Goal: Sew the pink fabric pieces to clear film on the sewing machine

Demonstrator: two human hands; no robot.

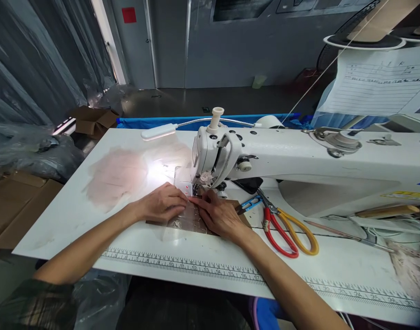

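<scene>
A white sewing machine [213,156] stands on the table, its presser foot [197,189] down near the fingertips of both hands. My left hand [164,202] is left of the foot, fingers curled together on a piece of sheer pale fabric [177,229]. From the right, my right hand [219,214] has its fingers closed at the same fabric, just in front of the foot. Under the fabric lies a brown, shiny taped patch [199,225] on the machine bed. The fabric edge between the fingertips is partly hidden.
Red-and-yellow-handled scissors [289,231] and blue thread snips [249,205] lie right of my right hand. A ruler strip [182,266] runs along the table's front. A lamp [158,132] shines from behind. Lace [407,270] lies far right; cardboard boxes [19,206] stand left.
</scene>
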